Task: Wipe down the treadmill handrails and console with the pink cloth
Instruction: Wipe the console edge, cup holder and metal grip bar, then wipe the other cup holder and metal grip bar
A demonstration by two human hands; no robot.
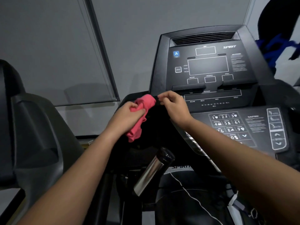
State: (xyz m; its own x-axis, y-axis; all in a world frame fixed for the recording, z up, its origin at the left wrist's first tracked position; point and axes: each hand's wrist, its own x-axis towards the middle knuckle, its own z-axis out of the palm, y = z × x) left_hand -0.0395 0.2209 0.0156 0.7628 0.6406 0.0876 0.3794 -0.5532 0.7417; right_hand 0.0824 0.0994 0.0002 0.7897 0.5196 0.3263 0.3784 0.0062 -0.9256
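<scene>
My left hand [128, 115] grips the bunched pink cloth [142, 103], whose tail hangs down past my wrist. It is held over the dark left edge of the treadmill console [209, 65], beside the lower display strip. My right hand [174, 105] hovers just right of the cloth with its fingers curled and fingertips drawn together. A thin dark gap shows between those fingertips and the cloth. A short handrail grip [152, 172], chrome with a black cap, juts up below both hands.
The number keypad panel [227, 124] lies under my right forearm. Another dark machine [32, 127] stands close on the left. A thin white cord [191, 195] runs across the lower treadmill. Something blue [276, 47] hangs at the upper right. Grey wall panels lie behind.
</scene>
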